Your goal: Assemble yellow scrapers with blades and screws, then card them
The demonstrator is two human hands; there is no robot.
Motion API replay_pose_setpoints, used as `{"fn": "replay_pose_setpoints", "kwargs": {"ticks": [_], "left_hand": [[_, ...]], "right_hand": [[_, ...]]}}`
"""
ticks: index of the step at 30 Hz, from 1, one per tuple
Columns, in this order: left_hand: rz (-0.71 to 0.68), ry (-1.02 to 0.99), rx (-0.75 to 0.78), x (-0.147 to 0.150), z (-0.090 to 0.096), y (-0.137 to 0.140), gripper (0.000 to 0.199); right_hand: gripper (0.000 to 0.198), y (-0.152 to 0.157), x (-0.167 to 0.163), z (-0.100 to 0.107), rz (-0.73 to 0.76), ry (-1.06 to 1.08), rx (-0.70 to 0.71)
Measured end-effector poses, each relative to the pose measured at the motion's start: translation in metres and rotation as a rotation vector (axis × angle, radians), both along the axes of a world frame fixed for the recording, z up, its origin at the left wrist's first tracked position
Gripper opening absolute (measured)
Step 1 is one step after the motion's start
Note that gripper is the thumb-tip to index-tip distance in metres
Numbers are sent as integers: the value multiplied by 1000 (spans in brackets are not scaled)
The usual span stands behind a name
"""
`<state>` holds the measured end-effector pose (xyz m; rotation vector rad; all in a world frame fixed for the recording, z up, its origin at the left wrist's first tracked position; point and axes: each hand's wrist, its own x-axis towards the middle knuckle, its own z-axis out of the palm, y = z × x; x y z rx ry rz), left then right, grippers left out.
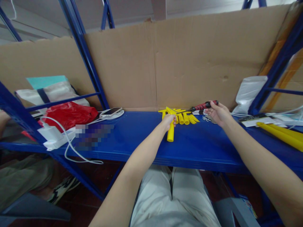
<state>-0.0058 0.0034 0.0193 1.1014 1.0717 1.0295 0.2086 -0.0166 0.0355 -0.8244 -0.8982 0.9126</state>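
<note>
My left hand (168,121) is closed around a yellow tubular handle (170,135), whose round lower end points toward me above the blue table. In my right hand (219,114) is a screwdriver (201,106) with a red and black handle, gripped near its back end. Its thin shaft points left, and the tip comes close to the top of the yellow handle; whether it touches is unclear. Behind my left hand, several more yellow handles (181,119) lie in a row. Thin yellow pieces (194,118) are beside them, and small metal parts (206,118) lie near my right hand.
A cardboard wall (189,63) closes the back of the blue table (137,135). Leftward are a phone (111,111), a red plastic bag (71,113) and a power strip (56,142) with cables. A white bag (251,93) and long yellow pieces (281,135) are rightward. Another person sits at far left.
</note>
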Motion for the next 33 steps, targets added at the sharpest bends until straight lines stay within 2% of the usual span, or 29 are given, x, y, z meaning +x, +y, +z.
{"fn": "replay_pose_setpoints", "kwargs": {"ticks": [9, 15, 24, 33], "left_hand": [[-43, 87, 61, 1, -3, 2, 23], [-57, 74, 64, 1, -4, 2, 25], [-31, 56, 54, 1, -4, 2, 21], [-18, 59, 55, 1, -4, 3, 19]], "right_hand": [[29, -4, 1, 3, -36, -36, 12], [34, -2, 2, 0, -68, -34, 10], [28, 2, -2, 0, -304, 130, -28], [18, -1, -9, -1, -257, 27, -96]]}}
